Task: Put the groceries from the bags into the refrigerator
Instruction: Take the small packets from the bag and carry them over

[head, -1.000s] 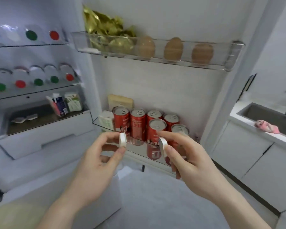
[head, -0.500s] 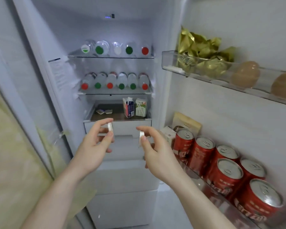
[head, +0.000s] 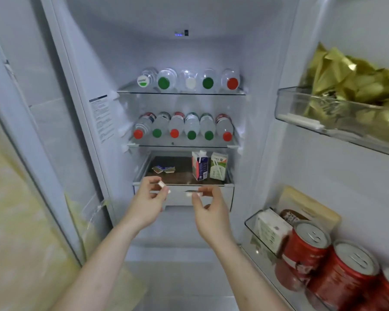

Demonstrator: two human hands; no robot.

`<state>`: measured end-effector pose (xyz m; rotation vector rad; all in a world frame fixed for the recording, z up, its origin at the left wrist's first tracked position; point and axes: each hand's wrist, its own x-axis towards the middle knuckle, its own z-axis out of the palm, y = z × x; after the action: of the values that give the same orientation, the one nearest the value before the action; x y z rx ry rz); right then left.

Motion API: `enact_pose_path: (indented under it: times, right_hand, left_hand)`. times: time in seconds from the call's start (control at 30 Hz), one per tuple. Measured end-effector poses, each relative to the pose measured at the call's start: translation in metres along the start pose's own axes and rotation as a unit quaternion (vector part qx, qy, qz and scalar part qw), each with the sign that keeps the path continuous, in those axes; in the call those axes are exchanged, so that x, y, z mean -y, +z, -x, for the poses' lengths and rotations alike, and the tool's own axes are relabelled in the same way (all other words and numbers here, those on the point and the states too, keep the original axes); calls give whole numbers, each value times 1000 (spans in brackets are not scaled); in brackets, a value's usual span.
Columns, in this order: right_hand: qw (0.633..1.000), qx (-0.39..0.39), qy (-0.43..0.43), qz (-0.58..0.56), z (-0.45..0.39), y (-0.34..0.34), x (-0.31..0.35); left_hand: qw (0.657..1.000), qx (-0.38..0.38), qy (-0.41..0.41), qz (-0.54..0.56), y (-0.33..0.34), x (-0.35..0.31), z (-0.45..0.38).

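Left hand (head: 147, 203) pinches small white packet (head: 162, 184); right hand (head: 209, 209) pinches second packet (head: 194, 193). Both held just before open fridge drawer (head: 220, 194), below bottle shelves; two cartons (head: 209, 168) stand inside.

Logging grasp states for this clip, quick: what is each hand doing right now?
Left hand: pinching a small white packet.
Right hand: pinching a second small white packet, seen edge-on.

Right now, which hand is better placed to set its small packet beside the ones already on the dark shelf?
Left, probably. The left hand holds its packet just below the two packets on the shelf; the right hand sits nearer the cartons.
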<state>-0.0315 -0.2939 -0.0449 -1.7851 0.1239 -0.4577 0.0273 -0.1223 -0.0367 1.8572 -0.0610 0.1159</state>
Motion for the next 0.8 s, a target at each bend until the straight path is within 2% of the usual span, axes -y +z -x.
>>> enact_pose_path:
  times: [0.33, 0.57, 0.8]
  right_hand:
    - [997, -62, 12, 48, -97, 75, -53]
    - [988, -39, 42, 140, -141, 114, -80]
    - [969, -29, 48, 242, -169, 138, -91]
  left_hand:
    - [995, -22, 9, -95, 14, 56, -127]
    - [981, -43, 59, -179, 16, 94, -173]
    - [958, -78, 56, -270, 13, 112, -189]
